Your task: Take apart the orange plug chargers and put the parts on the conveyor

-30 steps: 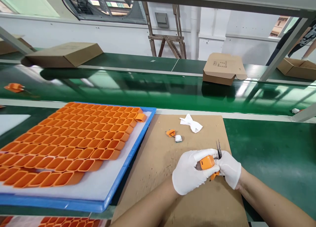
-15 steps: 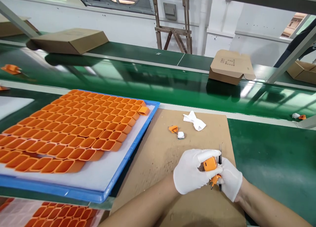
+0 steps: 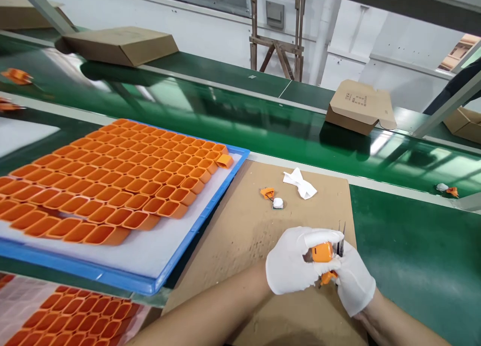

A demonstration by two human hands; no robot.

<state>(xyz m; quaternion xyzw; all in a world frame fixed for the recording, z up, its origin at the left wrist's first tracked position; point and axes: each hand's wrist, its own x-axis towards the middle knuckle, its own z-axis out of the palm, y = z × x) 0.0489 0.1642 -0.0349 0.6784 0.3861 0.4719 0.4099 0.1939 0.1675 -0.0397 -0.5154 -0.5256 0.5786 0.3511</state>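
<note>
My left hand [image 3: 287,263], in a white glove, is closed around a small orange charger housing [image 3: 322,252]. Against it, my gloved right hand [image 3: 356,281] grips dark tweezers [image 3: 341,244], whose two thin tips point up and away. Below the housing, between both hands, an orange plug piece [image 3: 328,278] shows; the fingers hide part of it, and I cannot tell which hand bears it. Farther off on the cardboard sheet [image 3: 240,225] lie an orange plug part [image 3: 267,192] and a white-topped circuit board [image 3: 277,203], apparently joined by a wire.
A blue tray [image 3: 176,261] at the left carries rows of orange housings [image 3: 101,173], one lying on its side. A crumpled white cloth [image 3: 299,183] rests on the cardboard. Beyond runs a green conveyor [image 3: 240,123], with cardboard boxes [image 3: 356,105] behind it.
The tweezers have tilted, and both tips now show apart. More of the plug piece is covered by my fingers. The head view has shifted and tilted slightly.
</note>
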